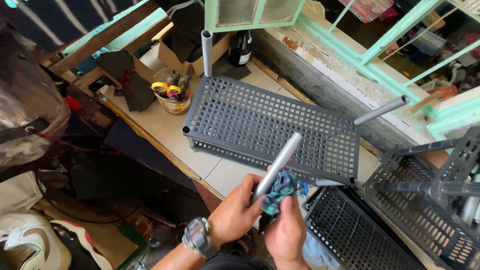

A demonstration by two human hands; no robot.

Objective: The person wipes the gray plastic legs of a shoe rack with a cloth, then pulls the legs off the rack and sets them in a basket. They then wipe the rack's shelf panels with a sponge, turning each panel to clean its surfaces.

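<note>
My left hand (235, 212), with a wristwatch on the wrist, grips the lower end of a grey plastic tube (280, 160) that slants up to the right. My right hand (287, 230) presses a blue-green patterned cloth (280, 189) against the tube just above the left hand. Both hands are over the near edge of a tiled counter (165, 132). Behind the tube lies a grey perforated shelf panel (270, 127) with upright tubes (206, 52) in two of its corners.
More grey shelf panels (360, 235) and a partly built rack (440, 195) sit at the right. A cup of scissors and pens (172, 95), a cardboard box (172, 52) and a dark bottle (241, 47) stand at the back. A green window frame (360, 50) runs along the wall.
</note>
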